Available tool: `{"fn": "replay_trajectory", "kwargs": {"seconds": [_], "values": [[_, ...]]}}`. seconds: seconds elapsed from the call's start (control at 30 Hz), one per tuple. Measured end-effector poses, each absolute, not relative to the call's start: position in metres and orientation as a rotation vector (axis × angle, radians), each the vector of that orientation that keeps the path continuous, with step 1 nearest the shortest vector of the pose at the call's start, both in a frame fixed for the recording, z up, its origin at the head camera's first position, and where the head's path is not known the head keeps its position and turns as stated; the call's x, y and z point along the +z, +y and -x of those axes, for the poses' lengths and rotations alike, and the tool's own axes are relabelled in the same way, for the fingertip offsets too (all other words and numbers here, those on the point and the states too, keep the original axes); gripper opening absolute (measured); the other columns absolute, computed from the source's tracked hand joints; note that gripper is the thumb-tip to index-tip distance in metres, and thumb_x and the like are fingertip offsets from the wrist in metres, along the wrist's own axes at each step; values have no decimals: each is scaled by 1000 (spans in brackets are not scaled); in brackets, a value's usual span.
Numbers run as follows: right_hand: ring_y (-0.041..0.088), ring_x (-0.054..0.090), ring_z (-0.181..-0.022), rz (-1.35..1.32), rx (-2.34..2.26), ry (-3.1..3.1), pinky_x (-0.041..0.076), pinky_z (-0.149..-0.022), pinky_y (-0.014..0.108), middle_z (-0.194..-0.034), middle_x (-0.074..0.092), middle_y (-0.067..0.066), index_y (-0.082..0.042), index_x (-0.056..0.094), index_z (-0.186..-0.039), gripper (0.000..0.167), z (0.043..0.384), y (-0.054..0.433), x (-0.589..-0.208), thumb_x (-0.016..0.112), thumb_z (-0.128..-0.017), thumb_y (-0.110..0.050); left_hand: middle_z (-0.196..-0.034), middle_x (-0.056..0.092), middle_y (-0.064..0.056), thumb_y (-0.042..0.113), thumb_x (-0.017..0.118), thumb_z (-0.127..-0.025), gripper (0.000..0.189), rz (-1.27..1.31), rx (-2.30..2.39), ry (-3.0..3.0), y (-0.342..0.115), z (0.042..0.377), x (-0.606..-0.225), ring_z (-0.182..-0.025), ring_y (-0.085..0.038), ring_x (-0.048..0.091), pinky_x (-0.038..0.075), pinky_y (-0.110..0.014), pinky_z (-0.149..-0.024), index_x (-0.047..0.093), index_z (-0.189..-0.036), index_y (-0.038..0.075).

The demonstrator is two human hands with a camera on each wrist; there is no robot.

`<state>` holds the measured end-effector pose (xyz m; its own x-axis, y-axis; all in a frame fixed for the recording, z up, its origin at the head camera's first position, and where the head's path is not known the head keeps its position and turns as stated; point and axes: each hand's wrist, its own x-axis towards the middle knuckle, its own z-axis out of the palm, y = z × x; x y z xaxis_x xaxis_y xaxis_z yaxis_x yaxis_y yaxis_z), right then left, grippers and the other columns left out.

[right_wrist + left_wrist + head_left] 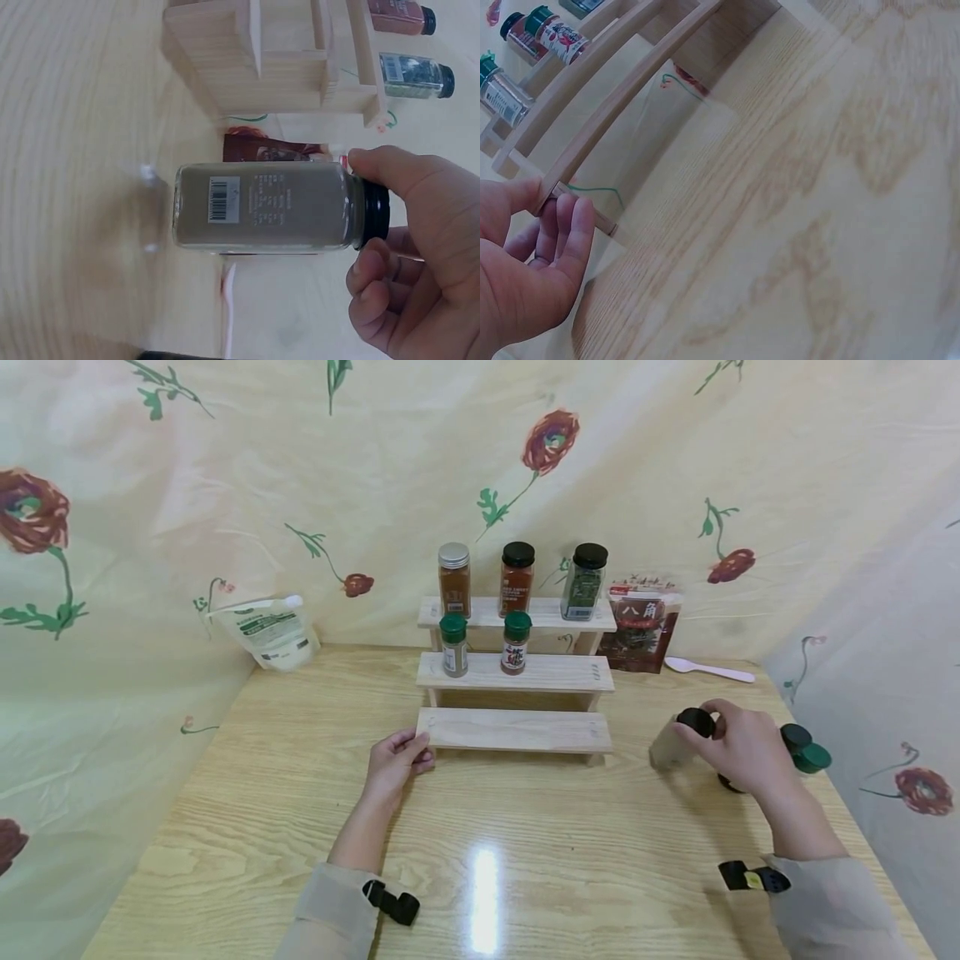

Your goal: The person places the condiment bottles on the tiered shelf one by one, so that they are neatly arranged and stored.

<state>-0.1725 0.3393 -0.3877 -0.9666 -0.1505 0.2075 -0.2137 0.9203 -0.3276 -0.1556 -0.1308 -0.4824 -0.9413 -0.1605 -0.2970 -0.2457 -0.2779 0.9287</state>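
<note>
My right hand (738, 747) pinches the black cap of a glass spice jar (262, 206) full of grey-brown powder. In the right wrist view the jar shows a barcode; whether its base touches the table I cannot tell. At the left end of the lowest step of a three-step wooden rack (517, 731), my left hand (397, 764) grips the board between thumb and fingers. Three jars stand on the top step: an orange-brown one (454, 581), a red one (517, 581) and a green herb one (583, 583). Two green-capped shakers, one pale (453, 647) and one reddish (515, 645), occupy the middle step.
Beyond my right hand, a dark cap (795, 737) and a green cap (812, 758) show, their jars mostly hidden. A red-brown pouch (637, 631) and a pale spoon (708, 671) lie right of the rack. A white spouted pouch (273, 633) leans at the back left.
</note>
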Motion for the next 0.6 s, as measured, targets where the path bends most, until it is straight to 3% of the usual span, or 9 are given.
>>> {"fn": "replay_trajectory", "kwargs": {"seconds": [0.2, 0.5, 0.6], "values": [[18, 46, -50, -290, 588, -2841, 37, -44, 28, -64, 58, 5, 11, 63, -117, 60, 176, 332, -378, 74, -93, -43, -87, 68, -5, 8, 68, -98, 42, 526, 2411, 1852, -131, 156, -482, -74, -15, 68, 65, -26, -75, 54, -132, -12], [19, 42, -48, -424, 626, -2717, 33, -44, 28, -55, 48, 2, 3, 69, -105, 39, 187, 317, -357, 80, -89, -32, -87, 68, -6, 8, 68, -98, 41, 520, 2405, 1853, -131, 156, -482, -75, -15, 68, 65, -26, -75, 55, -131, -11], [18, 42, -48, -432, 600, -2705, 33, -44, 28, -55, 49, 1, 4, 71, -108, 42, 191, 312, -346, 80, -89, -33, -86, 68, -5, 8, 68, -98, 40, 521, 2410, 1846, -131, 156, -482, -74, -14, 68, 65, -26, -74, 55, -131, -11]]}}
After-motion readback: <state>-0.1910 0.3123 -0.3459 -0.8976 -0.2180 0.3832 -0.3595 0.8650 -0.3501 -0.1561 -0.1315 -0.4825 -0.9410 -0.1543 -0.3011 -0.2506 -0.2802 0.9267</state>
